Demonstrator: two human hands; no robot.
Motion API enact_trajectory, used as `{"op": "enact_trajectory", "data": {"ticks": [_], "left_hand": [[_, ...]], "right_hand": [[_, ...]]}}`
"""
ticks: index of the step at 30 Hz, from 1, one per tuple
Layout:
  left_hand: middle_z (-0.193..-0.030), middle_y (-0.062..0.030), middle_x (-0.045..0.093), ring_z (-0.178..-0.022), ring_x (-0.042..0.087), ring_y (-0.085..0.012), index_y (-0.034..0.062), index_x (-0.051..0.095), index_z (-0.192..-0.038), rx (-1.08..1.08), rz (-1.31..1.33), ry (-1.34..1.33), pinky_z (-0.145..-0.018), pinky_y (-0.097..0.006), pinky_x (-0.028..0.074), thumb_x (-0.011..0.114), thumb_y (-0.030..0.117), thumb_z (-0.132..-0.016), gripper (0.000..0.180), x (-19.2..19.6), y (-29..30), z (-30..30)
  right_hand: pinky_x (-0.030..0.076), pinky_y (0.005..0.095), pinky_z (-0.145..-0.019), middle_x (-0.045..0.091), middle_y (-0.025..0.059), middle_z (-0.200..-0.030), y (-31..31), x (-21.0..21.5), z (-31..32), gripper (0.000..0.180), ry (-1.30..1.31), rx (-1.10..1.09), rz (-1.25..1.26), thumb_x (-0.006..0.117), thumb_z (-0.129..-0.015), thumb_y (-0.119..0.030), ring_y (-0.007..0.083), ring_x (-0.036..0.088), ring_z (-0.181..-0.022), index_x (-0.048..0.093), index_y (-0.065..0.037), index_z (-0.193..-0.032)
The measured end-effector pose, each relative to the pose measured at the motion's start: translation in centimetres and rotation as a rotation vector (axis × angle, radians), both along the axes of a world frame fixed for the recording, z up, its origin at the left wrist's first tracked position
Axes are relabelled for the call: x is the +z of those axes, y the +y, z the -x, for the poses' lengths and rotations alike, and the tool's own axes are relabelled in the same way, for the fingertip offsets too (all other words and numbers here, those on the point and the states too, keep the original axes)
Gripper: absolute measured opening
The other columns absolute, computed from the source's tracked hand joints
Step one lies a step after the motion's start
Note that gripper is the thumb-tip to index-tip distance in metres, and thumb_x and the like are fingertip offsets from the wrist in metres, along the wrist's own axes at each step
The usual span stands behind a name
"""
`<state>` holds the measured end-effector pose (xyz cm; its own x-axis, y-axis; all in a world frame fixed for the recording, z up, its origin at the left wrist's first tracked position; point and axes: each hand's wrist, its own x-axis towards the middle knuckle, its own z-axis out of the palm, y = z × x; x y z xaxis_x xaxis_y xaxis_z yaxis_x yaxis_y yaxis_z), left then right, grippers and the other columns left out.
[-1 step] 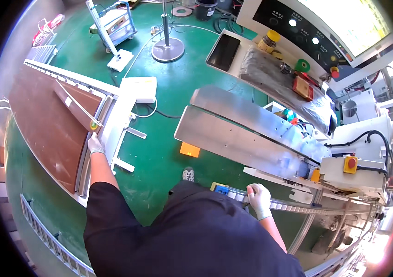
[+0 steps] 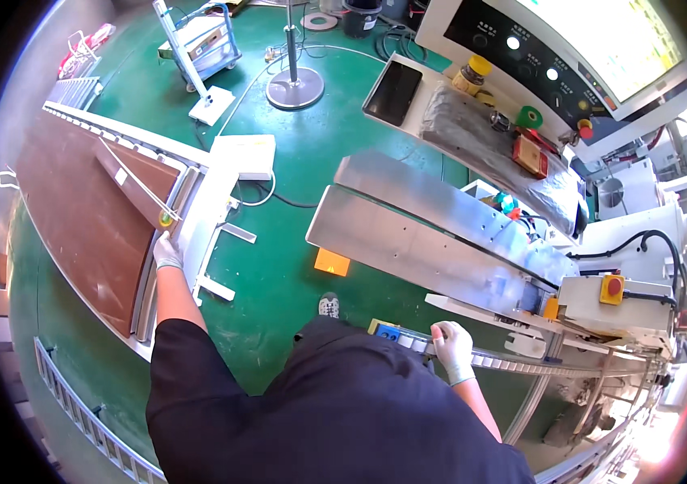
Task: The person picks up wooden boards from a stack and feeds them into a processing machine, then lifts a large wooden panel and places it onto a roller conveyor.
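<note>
Shows a white label, too small to read, on a narrow brown panel lying on the right part of the brown-topped table. Slants lengthwise far-left to near-right, toward the left hand. Bunches fingers narrow there; cannot tell if gripping. Well right of the table, curls the right hand at the roller rail; cannot tell if holding.

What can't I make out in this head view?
All in the head view:
Left hand: palm hidden by its back.
Yellow-green piece beside it: too small to identify.
Right hand: contact with roller track hidden by the hand.
Screen: washed out, cut off by top edge.
</note>
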<state>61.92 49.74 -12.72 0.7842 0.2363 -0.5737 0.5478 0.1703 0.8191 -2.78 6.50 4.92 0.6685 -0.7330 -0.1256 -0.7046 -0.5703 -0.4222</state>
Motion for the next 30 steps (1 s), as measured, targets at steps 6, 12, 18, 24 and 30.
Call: {"op": "enact_trajectory", "data": {"ticks": [6, 12, 18, 24, 30], "left_hand": [[-0.072, -0.0046, 0.062, -0.068, 0.063, -0.0201, 0.013, 0.06, -0.081, -0.347, 0.24, 0.168, -0.062, -0.036, 0.05, 0.064, 0.034, -0.089, 0.023, 3.5, -1.0, 8.0], [-0.095, -0.007, 0.073, -0.088, 0.072, -0.0204, 0.0079, 0.07, -0.098, -0.688, 0.318, 0.128, -0.086, -0.04, 0.058, 0.071, 0.029, -0.087, 0.024, 6.5, -5.6, 23.5], [-0.111, -0.0103, 0.073, -0.103, 0.072, -0.0211, 0.0, 0.068, -0.121, -0.927, 0.559, 0.113, -0.096, -0.038, 0.058, 0.071, 0.025, -0.094, 0.037, 13.0, -13.2, 34.3], [-0.094, 0.0007, 0.068, -0.081, 0.061, -0.0104, 0.0073, 0.071, -0.113, -1.109, 0.38, 0.067, -0.073, -0.028, 0.051, 0.065, 0.04, -0.103, 0.034, 16.1, -17.8, 38.0], [-0.13, -0.008, 0.067, -0.121, 0.065, -0.0263, 0.0104, 0.057, -0.136, -0.394, 0.778, 0.084, -0.107, -0.045, 0.051, 0.056, 0.042, -0.105, 0.044, 16.3, -18.1, 32.1]], "right_hand": [[0.057, 0.0419, -0.085, 0.076, 0.0141, -0.1, 1.0, 0.1, -2.6, 0.029, 0.014, 0.048, -0.173, 0.067, -0.097, -0.035, 0.0356, 0.073, -0.097, 0.077, -0.008, -0.1], [0.055, 0.0324, -0.082, 0.075, 0.0114, -0.09, 2.6, -0.7, -9.6, 0.026, -0.3, 0.087, -0.687, 0.062, -0.103, -0.02, 0.0186, 0.071, -0.088, 0.075, 0.002, -0.103], [0.051, 0.0329, -0.103, 0.071, 0.0137, -0.125, 7.6, -0.4, -19.4, 0.036, -0.368, 0.334, -1.044, 0.062, -0.107, -0.023, 0.0207, 0.066, -0.115, 0.066, -0.002, -0.135], [0.047, 0.0283, -0.105, 0.068, 0.0089, -0.128, 8.1, -0.1, -19.8, 0.043, -0.546, 0.201, -1.218, 0.06, -0.107, -0.018, 0.0154, 0.062, -0.119, 0.06, 0.002, -0.144], [0.049, 0.0307, -0.102, 0.073, 0.0102, -0.12, 2.6, 3.1, -6.5, 0.042, -0.565, -0.076, -1.003, 0.069, -0.098, -0.023, 0.0176, 0.066, -0.112, 0.071, 0.004, -0.13]]}}
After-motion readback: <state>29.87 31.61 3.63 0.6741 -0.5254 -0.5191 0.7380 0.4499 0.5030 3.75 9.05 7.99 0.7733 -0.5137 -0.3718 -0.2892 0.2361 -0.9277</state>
